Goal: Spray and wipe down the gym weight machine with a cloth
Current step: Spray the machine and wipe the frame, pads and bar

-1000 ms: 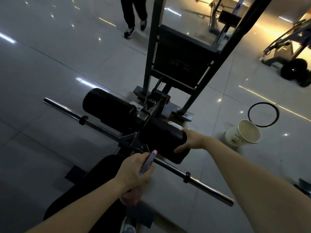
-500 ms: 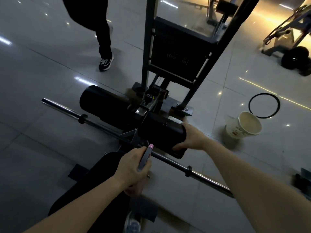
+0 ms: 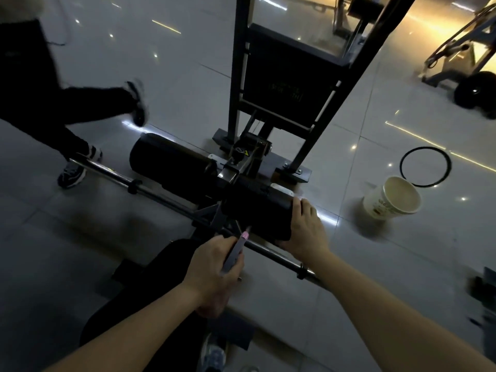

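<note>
The gym weight machine [image 3: 290, 76] stands straight ahead, its right roller pad [image 3: 255, 210] nearest. The right hand [image 3: 306, 229] lies with fingers spread on the pad's end, seemingly over a dark cloth [image 3: 283, 234]. The left hand [image 3: 214, 264] grips a slim spray bottle [image 3: 233, 253]. Overspray could slick the glossy floor [image 3: 349, 264]. A passer-by's shoe [image 3: 77, 167] is just beside the steel bar [image 3: 150, 190]. Open tile lies right, toward a paper cup [image 3: 391, 201].

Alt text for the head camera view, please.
A person's right hand presses on the end of a gym machine's black roller pad while the left hand grips a slim spray bottle with a pink tip. A paper cup sits on the tiled floor at right.
</note>
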{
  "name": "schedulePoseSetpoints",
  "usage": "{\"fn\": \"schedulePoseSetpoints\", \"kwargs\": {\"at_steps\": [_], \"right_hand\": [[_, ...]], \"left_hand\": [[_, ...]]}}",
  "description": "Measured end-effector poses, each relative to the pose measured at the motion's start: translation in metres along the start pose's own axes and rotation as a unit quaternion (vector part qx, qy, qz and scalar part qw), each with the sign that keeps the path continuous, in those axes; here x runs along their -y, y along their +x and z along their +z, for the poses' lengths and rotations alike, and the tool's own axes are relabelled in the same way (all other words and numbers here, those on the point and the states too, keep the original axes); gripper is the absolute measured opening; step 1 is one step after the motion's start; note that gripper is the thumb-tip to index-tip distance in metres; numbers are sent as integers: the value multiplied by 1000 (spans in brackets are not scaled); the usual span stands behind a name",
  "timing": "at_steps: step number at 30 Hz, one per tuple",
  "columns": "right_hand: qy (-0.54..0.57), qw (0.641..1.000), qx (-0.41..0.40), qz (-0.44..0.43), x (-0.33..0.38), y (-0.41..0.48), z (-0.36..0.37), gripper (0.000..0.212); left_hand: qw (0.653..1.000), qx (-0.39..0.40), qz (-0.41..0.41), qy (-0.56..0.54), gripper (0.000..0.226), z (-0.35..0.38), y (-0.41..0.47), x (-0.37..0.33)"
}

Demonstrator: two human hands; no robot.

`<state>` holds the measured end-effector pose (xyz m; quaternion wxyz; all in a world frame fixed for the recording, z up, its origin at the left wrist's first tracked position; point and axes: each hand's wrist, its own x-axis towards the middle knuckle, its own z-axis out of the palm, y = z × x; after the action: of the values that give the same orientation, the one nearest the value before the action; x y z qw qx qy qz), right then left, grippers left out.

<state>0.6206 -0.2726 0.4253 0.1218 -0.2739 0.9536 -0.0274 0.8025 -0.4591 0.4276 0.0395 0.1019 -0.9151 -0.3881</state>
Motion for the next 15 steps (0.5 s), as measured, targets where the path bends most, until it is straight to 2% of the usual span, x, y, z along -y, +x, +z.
{"fn": "schedulePoseSetpoints", "kwargs": {"at_steps": [1,3,5,7,9,11,13,15], "right_hand": [[41,999,15,-5,-7,6,-6,120],[135,986,100,-9,-20,24,-27,107],[224,951,213,4,-31,40,-45,92],[254,933,254,16,-32,48,-52,89],[211,953,218,24,-27,40,-48,105],[74,990,121,20,-18,19,-36,122],[-33,998,45,-12,-5,-1,-23,128],[-28,999,21,-10,1,-7,-12,127]], "left_hand": [[1000,-6,-2,2,23,1,0,-1],[1000,1,6,4,27,3,2,-6],[999,32,23,-2,26,4,2,-13],[998,51,35,-12,24,4,2,-17],[998,46,37,-21,21,5,1,-21],[999,22,29,-19,21,6,1,-26],[1000,6,17,2,26,6,5,-30],[1000,2,9,10,31,5,8,-35]]}}
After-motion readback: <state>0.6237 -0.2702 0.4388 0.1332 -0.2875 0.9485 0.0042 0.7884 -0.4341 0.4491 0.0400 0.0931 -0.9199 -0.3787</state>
